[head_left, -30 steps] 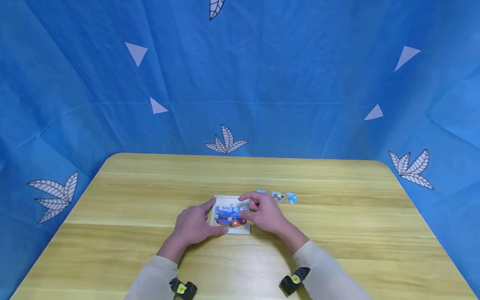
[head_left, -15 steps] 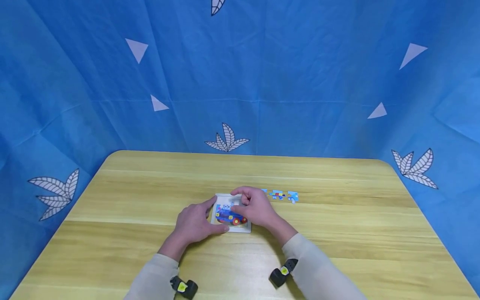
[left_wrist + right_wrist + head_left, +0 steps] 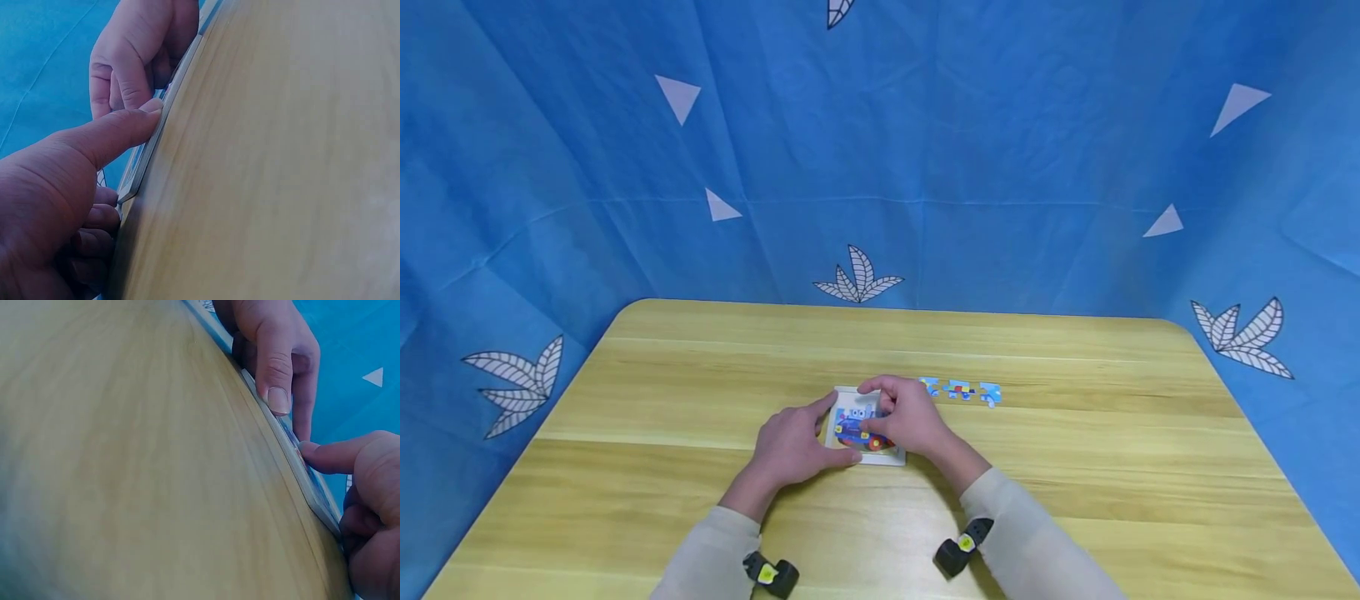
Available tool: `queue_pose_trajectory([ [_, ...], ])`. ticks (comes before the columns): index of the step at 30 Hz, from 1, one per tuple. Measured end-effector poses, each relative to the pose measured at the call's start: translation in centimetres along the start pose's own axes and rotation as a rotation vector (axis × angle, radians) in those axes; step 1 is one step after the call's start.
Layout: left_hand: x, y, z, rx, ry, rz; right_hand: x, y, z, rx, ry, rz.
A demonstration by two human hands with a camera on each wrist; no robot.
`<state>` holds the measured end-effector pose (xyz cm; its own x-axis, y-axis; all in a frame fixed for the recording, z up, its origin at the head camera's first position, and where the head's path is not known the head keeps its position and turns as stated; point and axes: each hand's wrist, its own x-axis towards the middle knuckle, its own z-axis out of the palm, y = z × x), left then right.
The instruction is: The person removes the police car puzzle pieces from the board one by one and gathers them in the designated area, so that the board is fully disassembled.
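A small puzzle in a white frame (image 3: 891, 459) lies on the table; its picture is a blue vehicle with eyes and red wheels (image 3: 853, 423). My left hand (image 3: 788, 443) grips the frame's left side, thumb on the near rim and index finger at the far left corner. My right hand (image 3: 910, 417) is over the puzzle's right part. Its thumb (image 3: 322, 456) presses on the picture, while the index finger reaches toward the far rim, apart from the thumb. The other right fingers are curled. The right hand hides the picture's upper right part.
Three loose jigsaw pieces lie in a row beyond the right hand: one (image 3: 929, 385) nearest it, a middle one (image 3: 959, 389) and one farther right (image 3: 991, 392). The wooden table (image 3: 1075, 433) ends at a blue patterned cloth (image 3: 1000, 167).
The right hand has moved left across the puzzle, its thumb sliding over the picture, and then slowed. The left hand keeps its grip on the frame. The view has shifted slightly.
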<state>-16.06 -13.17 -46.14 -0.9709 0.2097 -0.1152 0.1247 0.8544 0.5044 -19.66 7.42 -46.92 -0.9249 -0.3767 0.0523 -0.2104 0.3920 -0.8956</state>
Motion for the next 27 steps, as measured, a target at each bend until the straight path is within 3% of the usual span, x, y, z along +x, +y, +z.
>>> queue_pose_trajectory([
  [20, 0.02, -0.1, 0.04, -0.009, 0.003, 0.024, 0.11, -0.26, -0.04, -0.048, -0.112, -0.061],
  [27, 0.02, -0.19, -0.06, -0.012, 0.002, 0.024, 0.14, -0.48, 0.09, -0.071, -0.136, -0.025],
])
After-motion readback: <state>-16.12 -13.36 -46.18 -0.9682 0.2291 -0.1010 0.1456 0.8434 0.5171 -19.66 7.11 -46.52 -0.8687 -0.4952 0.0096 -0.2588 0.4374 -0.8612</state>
